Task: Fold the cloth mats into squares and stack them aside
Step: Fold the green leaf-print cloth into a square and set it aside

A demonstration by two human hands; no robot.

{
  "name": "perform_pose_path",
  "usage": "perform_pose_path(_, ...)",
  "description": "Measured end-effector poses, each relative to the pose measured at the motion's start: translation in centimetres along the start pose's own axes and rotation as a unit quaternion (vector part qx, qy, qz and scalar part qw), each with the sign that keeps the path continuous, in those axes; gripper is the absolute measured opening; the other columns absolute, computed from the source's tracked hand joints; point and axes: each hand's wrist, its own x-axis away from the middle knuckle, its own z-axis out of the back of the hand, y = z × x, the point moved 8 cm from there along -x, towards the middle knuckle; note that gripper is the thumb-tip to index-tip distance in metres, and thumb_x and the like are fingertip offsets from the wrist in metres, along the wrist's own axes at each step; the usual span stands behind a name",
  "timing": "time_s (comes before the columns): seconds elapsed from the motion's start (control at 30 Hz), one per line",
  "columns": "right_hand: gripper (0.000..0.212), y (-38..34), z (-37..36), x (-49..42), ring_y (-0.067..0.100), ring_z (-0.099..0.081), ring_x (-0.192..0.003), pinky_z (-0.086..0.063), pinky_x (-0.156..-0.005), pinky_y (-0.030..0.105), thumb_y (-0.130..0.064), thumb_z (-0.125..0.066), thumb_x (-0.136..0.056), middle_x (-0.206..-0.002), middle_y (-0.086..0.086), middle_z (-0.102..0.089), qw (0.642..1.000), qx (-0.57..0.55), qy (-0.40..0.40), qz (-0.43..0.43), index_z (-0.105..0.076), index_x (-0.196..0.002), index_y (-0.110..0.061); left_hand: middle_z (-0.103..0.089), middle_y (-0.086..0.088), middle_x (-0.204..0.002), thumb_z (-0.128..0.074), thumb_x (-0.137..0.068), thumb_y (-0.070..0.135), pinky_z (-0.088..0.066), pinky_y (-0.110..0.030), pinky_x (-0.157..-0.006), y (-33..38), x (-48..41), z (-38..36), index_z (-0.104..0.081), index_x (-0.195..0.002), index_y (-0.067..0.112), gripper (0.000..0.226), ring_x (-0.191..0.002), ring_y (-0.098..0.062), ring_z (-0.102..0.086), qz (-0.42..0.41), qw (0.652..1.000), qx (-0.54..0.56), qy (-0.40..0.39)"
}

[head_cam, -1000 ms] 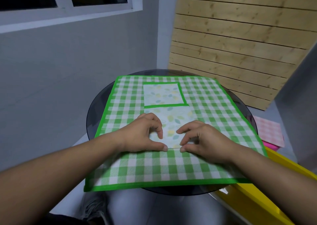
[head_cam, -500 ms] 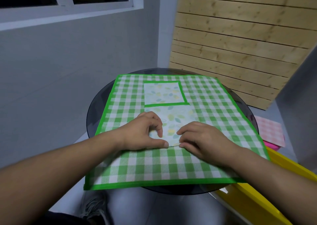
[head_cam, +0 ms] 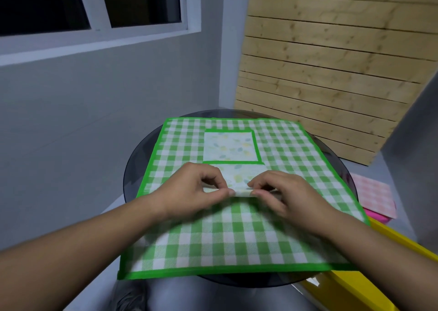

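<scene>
Since before, leaf-print flap's edge lifted off green checked mat [head_cam: 237, 234], pinched in both curled hands [head_cam: 239, 193].

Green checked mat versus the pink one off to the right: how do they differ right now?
The green mat lies spread on the round glass table; the pink mat sits lower, beside the table. Both hands, left hand and right hand, pinch the green mat's leaf-print flap; nothing touches the pink mat. The green mat looks far larger. Both are checked.
</scene>
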Motion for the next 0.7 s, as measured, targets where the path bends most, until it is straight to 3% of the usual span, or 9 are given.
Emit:
perform_pose_path(0.1, 0.016, 0.5, 2.2, -0.3, 0.004, -0.065, -0.089, -0.051, -0.077, 0.021, -0.039, -0.075, -0.081, -0.093, -0.017, -0.070, 0.996, -0.066, 0.037, -0.049, -0.070, -0.094, -0.033, -0.075, 0.007, -0.078, -0.080, -0.083, 0.027, -0.056, -0.025, -0.081, 1.1, -0.3, 1.6, -0.076, -0.077, 0.016, 0.014, -0.080, -0.008, -0.071, -0.009, 0.997, 0.027, 0.068)
perform_pose_path(0.2, 0.024, 2.5, 3.6, -0.5, 0.006, -0.069, -0.085, -0.052, -0.076, 0.017, -0.021, -0.084, -0.073, -0.091, -0.011, -0.074, 0.972, -0.190, 0.087, -0.110, -0.072, -0.092, -0.027, -0.074, 0.003, -0.076, -0.079, -0.083, 0.020, -0.053, -0.020, -0.077, 2.0, -0.8, 3.2, -0.072, -0.074, 0.011, 0.015, -0.076, -0.009, -0.070, -0.016, 0.988, 0.079, 0.130)
perform_pose_path(0.33, 0.035, 5.3, 1.8, -1.1, 0.009, -0.071, -0.100, -0.055, -0.088, 0.021, 0.000, -0.074, -0.081, -0.106, -0.007, -0.075, 0.931, -0.319, 0.048, -0.173, -0.068, -0.113, -0.013, -0.066, 0.010, -0.072, -0.073, -0.089, 0.020, -0.043, -0.009, -0.073, 2.8, -1.8, 4.9, -0.064, -0.071, 0.013, 0.022, -0.074, 0.001, -0.061, -0.021, 0.976, 0.094, 0.195)
perform_pose_path(0.47, 0.026, 7.1, -1.1, -1.9, 0.005, -0.068, -0.105, -0.053, -0.093, 0.024, -0.010, -0.064, -0.092, -0.113, -0.011, -0.073, 0.934, -0.289, -0.010, -0.208, -0.067, -0.117, -0.018, -0.064, 0.016, -0.083, -0.071, -0.090, 0.032, -0.042, -0.012, -0.073, 1.8, -3.3, 5.1, -0.064, -0.082, 0.014, 0.021, -0.081, 0.002, -0.059, 0.036, 0.968, 0.113, 0.221)
perform_pose_path(0.53, 0.019, 8.2, -1.7, -2.2, 0.007, -0.070, -0.097, -0.055, -0.090, 0.031, -0.018, -0.062, -0.095, -0.103, -0.010, -0.075, 0.937, -0.260, -0.004, -0.233, -0.068, -0.112, -0.016, -0.065, 0.015, -0.100, -0.074, -0.086, 0.039, -0.045, -0.012, -0.070, 0.1, -3.6, 5.0, -0.062, -0.100, 0.017, 0.029, -0.087, 0.003, -0.063, 0.099, 0.958, 0.145, 0.227)
perform_pose_path(0.6, 0.017, 9.1, -1.8, -2.6, 0.014, -0.068, -0.077, -0.056, -0.082, 0.041, -0.026, -0.062, -0.095, -0.077, -0.004, -0.069, 0.944, -0.215, 0.015, -0.249, -0.067, -0.101, -0.011, -0.067, 0.003, -0.110, -0.080, -0.080, 0.043, -0.053, -0.016, -0.068, -2.3, -3.6, 4.2, -0.051, -0.118, 0.020, 0.053, -0.087, -0.005, -0.071, 0.168, 0.932, 0.250, 0.200)
perform_pose_path(0.67, 0.012, 9.7, -1.8, -2.9, 0.015, -0.055, -0.059, -0.050, -0.070, 0.035, -0.025, -0.060, -0.096, -0.059, -0.003, -0.054, 0.946, -0.196, 0.024, -0.258, -0.065, -0.094, -0.013, -0.068, -0.004, -0.110, -0.083, -0.075, 0.043, -0.055, -0.028, -0.072, -4.8, -3.3, 3.6, -0.046, -0.122, 0.020, 0.064, -0.090, -0.014, -0.072, 0.238, 0.923, 0.251, 0.168)
perform_pose_path(0.7, 0.008, 10.1, -1.9, -3.0, 0.013, -0.049, -0.055, -0.046, -0.067, 0.032, -0.023, -0.059, -0.096, -0.056, -0.006, -0.048, 0.945, -0.193, 0.027, -0.263, -0.065, -0.096, -0.017, -0.069, -0.001, -0.101, -0.084, -0.076, 0.040, -0.053, -0.027, -0.070, -5.8, -3.1, 3.3, -0.047, -0.120, 0.019, 0.061, -0.085, -0.012, -0.071, 0.268, 0.926, 0.221, 0.150)
